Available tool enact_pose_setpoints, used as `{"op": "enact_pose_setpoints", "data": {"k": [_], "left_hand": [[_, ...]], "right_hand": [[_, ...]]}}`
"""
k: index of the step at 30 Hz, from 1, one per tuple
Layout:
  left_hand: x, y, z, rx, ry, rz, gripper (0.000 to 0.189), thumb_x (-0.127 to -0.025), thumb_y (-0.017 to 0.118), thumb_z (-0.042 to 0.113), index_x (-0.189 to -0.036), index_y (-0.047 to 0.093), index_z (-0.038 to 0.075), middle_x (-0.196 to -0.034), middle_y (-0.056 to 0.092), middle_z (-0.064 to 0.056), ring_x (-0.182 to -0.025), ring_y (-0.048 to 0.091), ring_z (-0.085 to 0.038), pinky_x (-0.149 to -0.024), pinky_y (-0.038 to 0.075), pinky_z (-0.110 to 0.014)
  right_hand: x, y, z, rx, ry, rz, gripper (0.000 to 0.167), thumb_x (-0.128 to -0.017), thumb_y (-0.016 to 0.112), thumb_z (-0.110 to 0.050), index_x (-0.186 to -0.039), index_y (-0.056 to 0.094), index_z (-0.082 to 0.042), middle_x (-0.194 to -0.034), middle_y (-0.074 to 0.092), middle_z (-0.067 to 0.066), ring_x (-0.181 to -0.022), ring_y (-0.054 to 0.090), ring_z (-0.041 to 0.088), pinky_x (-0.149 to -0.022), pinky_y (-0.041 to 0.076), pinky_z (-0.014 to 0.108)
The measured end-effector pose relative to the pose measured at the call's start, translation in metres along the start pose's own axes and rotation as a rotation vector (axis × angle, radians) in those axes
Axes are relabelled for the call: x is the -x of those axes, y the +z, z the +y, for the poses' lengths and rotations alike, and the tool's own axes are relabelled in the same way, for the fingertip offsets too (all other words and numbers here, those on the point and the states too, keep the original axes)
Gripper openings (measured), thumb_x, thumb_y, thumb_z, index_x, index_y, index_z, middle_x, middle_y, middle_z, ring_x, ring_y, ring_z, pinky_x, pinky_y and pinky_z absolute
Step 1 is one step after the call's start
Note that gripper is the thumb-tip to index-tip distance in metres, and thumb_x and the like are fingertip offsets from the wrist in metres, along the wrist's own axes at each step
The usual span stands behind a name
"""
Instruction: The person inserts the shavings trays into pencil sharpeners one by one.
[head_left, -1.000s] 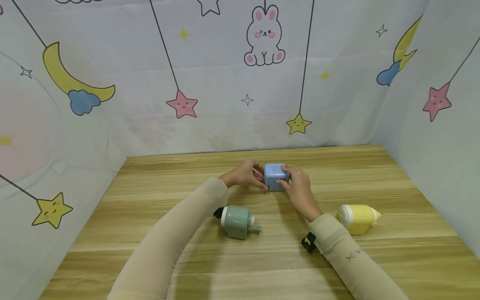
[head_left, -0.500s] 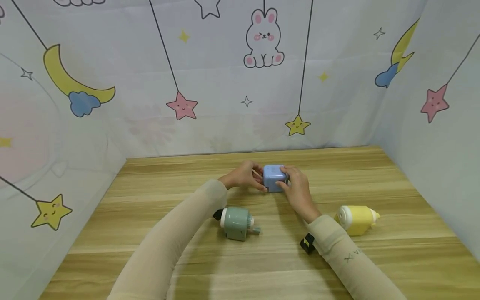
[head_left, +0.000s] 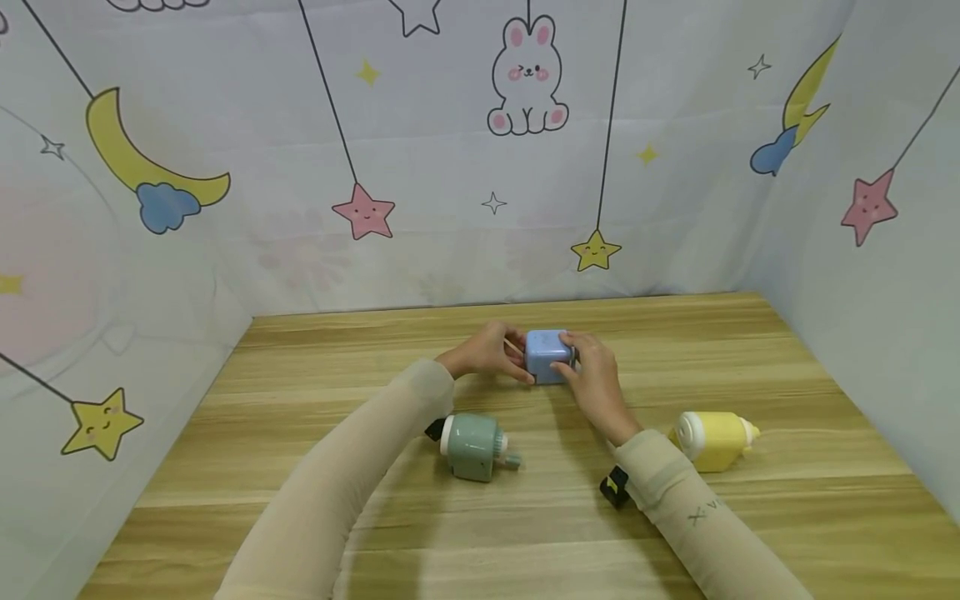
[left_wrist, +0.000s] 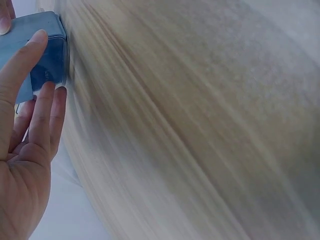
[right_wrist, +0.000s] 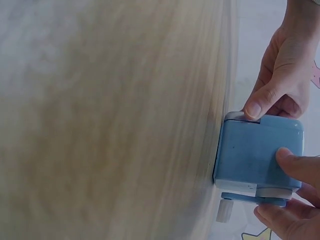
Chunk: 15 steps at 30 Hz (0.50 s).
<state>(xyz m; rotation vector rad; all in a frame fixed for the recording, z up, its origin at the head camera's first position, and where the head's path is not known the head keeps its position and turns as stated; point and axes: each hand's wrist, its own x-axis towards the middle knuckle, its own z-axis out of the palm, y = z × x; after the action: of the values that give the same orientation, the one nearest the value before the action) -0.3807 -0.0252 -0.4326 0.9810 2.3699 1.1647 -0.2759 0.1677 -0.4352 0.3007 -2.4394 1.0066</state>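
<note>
A blue crank pencil sharpener point(head_left: 546, 357) stands on the wooden table toward the back wall, between my two hands. My left hand point(head_left: 487, 348) holds its left end, thumb on the near lower edge and fingers at the far side. A thin pale strip shows between those fingers; what it is I cannot tell. My right hand point(head_left: 597, 383) grips the sharpener's right end, its thumb on the front face. In the right wrist view, the crank arm point(right_wrist: 242, 198) and its pale knob point(right_wrist: 225, 211) stick out beside the right fingers point(right_wrist: 275, 216).
A green crank sharpener point(head_left: 474, 447) lies nearer to me, beside the left forearm. To the right, a yellow sharpener point(head_left: 716, 439) sits just beyond the right sleeve point(head_left: 663, 475). White printed cloth point(head_left: 450, 150) walls the table point(head_left: 525, 533) at back and sides.
</note>
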Motion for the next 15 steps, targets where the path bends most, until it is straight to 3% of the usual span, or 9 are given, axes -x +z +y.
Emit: {"op": "enact_pose_setpoints", "data": {"k": [15], "left_hand": [[0.0008,0.0008,-0.0012,0.015,0.024,0.003,0.051,-0.073,0.091,0.012,-0.115,0.067,-0.005,-0.108,0.069,-0.015,-0.092,0.071,-0.021,-0.078,0.058,-0.026]], "right_hand": [[0.0003,0.0025,0.0001,0.010,-0.021,0.009,0.046,-0.080,0.081,-0.001,-0.120,0.064,0.013,-0.122,0.063,0.028,-0.114,0.060,0.042,-0.093,0.052,0.048]]}}
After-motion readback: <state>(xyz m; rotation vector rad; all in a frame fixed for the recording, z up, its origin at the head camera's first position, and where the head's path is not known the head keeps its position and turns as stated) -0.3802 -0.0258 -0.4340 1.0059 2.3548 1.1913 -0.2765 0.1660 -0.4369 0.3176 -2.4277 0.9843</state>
